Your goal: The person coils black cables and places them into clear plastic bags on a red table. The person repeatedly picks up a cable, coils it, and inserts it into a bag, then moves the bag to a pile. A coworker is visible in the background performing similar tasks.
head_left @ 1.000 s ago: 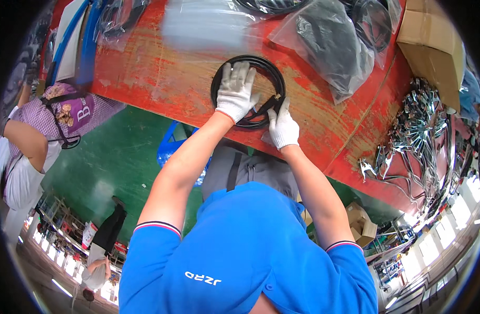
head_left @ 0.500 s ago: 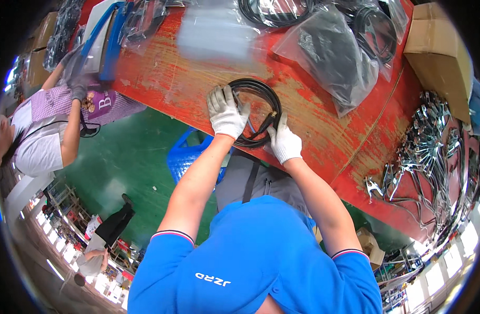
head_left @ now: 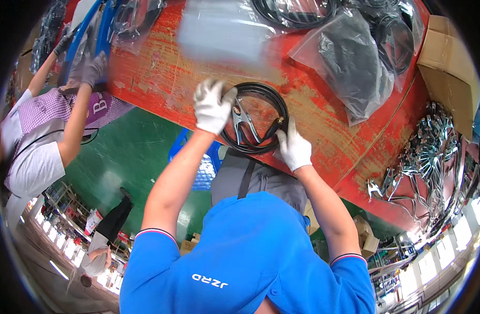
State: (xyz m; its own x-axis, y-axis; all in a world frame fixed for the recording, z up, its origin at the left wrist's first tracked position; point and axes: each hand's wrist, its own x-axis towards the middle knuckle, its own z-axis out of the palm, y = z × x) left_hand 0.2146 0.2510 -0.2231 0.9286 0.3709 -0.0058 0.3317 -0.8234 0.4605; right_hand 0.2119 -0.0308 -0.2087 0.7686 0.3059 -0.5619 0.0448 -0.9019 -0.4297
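A coil of black cable (head_left: 279, 99) lies on the worn red table close in front of me. Inside its ring rests a silver ground clamp (head_left: 243, 121) with its handles spread, and a black plug with a brass tip (head_left: 274, 125) sits at the ring's right side. My right hand (head_left: 296, 148), in a white glove, grips the coil's lower right edge between thumb and fingers. At the coil's left, my gloved left hand (head_left: 212, 109) is open, its fingers apart and loosely bent, the thumb beside the ring.
Clear plastic bags (head_left: 224, 39) and a bag with dark contents (head_left: 350, 63) lie across the table's far side. Many clamps with cables (head_left: 431, 144) are heaped at right below a cardboard box (head_left: 449, 68). Left, a co-worker's gloved hand (head_left: 95, 69) is beside a blue frame. A blue stool (head_left: 206, 162) stands below.
My left hand has moved left off the coil, uncovering the clamp inside. The right hand stays at the coil's edge. The co-worker's hands have shifted at the blue frame.
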